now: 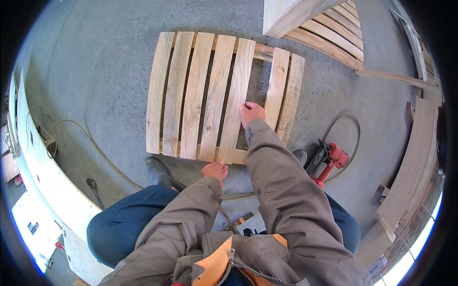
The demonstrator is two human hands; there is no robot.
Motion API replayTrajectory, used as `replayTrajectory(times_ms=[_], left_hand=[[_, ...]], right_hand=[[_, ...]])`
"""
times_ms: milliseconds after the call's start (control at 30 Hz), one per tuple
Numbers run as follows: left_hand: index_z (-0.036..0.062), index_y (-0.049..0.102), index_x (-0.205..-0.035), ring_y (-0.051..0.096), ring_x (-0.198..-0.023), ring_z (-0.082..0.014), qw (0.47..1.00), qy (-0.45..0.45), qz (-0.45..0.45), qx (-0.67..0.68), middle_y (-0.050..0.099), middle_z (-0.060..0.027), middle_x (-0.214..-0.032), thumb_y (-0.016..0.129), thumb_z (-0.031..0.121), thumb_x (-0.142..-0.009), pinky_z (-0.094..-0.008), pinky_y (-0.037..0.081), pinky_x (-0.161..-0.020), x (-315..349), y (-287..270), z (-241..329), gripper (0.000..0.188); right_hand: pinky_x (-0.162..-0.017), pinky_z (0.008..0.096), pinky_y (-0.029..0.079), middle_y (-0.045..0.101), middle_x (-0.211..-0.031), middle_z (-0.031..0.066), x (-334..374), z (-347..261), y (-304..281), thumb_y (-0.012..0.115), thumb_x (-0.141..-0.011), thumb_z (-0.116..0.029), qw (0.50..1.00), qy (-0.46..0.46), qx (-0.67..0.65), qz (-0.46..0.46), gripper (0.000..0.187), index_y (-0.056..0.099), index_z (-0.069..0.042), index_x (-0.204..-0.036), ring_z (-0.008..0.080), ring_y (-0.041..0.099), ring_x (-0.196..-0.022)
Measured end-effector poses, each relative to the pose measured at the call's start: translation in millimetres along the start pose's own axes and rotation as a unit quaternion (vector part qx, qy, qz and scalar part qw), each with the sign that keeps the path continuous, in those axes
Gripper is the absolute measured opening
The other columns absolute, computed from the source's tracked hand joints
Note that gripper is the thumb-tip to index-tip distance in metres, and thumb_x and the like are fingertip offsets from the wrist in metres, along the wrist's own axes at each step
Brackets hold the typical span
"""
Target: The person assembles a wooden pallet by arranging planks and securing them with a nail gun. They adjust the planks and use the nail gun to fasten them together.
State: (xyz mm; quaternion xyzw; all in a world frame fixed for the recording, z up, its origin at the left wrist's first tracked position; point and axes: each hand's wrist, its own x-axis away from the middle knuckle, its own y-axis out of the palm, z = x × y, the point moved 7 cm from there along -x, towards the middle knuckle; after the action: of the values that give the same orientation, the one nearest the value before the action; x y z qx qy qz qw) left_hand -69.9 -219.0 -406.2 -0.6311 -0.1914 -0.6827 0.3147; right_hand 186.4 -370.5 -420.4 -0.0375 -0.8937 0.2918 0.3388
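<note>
A slatted wooden panel (pixel 191 100) lies on the floor before me, with several pale slats across its cross rails. A wider gap, showing a rail at its far end, separates one loose-looking wooden slat (pixel 237 90) from the two slats at the right. My right hand (pixel 252 114) is closed on this slat's right edge, thumb and finger pinched together. At the slat's near end, my left hand (pixel 215 172) has its fingers curled against the wood. Part of the left fingers is hidden.
A red nail gun (pixel 336 157) with a hose rests on the floor at my right. A hammer (pixel 94 191) lies at the left. Another slatted wooden piece (pixel 324 35) stands far right. Long boards (pixel 410 162) line the right side, pale panels (pixel 52 181) the left.
</note>
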Motion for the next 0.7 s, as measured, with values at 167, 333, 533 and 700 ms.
replayTrajectory(times_ms=[167, 333, 533, 700], left_hand=[[-0.0025, 0.057, -0.113, 0.066, -0.093, -0.0218, 1.000, -0.002, 0.004, 0.004, 0.065, -0.0119, -0.102, 0.062, 0.009, -0.094, -0.0341, 0.056, -0.084, -2.6, -3.4, -1.7, 0.022], [-0.0026, 0.057, -0.113, 0.066, -0.092, -0.0213, 1.000, 0.007, 0.007, 0.002, 0.065, -0.0118, -0.102, 0.062, 0.009, -0.094, -0.0333, 0.057, -0.083, -1.0, -1.9, -1.0, 0.022], [-0.0026, 0.058, -0.112, 0.066, -0.091, -0.0206, 1.000, 0.006, -0.001, 0.002, 0.065, -0.0117, -0.101, 0.063, 0.009, -0.094, -0.0320, 0.057, -0.081, -2.2, -3.3, -1.2, 0.022], [-0.0022, 0.058, -0.112, 0.066, -0.090, -0.0203, 1.000, 0.009, -0.011, 0.000, 0.065, -0.0113, -0.101, 0.063, 0.009, -0.094, -0.0319, 0.056, -0.080, -4.8, -3.5, -2.8, 0.022]], right_hand=[[-0.086, 0.0379, 0.053, 0.072, -0.098, 0.0162, 0.9, -0.7, 2.9, 0.070, -0.081, -0.028, 1.000, -0.001, 0.011, -0.006, 0.030, 0.074, -0.007, -0.102, 0.0301, 0.069, -0.094], [-0.086, 0.0377, 0.053, 0.073, -0.098, 0.0159, 0.7, 1.7, 1.5, 0.071, -0.081, -0.027, 1.000, 0.003, -0.006, -0.001, 0.029, 0.074, -0.007, -0.101, 0.0299, 0.069, -0.094], [-0.085, 0.0380, 0.053, 0.073, -0.098, 0.0157, 1.1, -0.2, 1.4, 0.071, -0.081, -0.028, 1.000, 0.000, -0.002, -0.003, 0.029, 0.074, -0.007, -0.101, 0.0299, 0.069, -0.093], [-0.085, 0.0386, 0.053, 0.072, -0.098, 0.0160, 0.6, -1.2, -0.7, 0.071, -0.081, -0.028, 1.000, -0.010, 0.009, -0.004, 0.029, 0.074, -0.007, -0.101, 0.0308, 0.069, -0.093]])
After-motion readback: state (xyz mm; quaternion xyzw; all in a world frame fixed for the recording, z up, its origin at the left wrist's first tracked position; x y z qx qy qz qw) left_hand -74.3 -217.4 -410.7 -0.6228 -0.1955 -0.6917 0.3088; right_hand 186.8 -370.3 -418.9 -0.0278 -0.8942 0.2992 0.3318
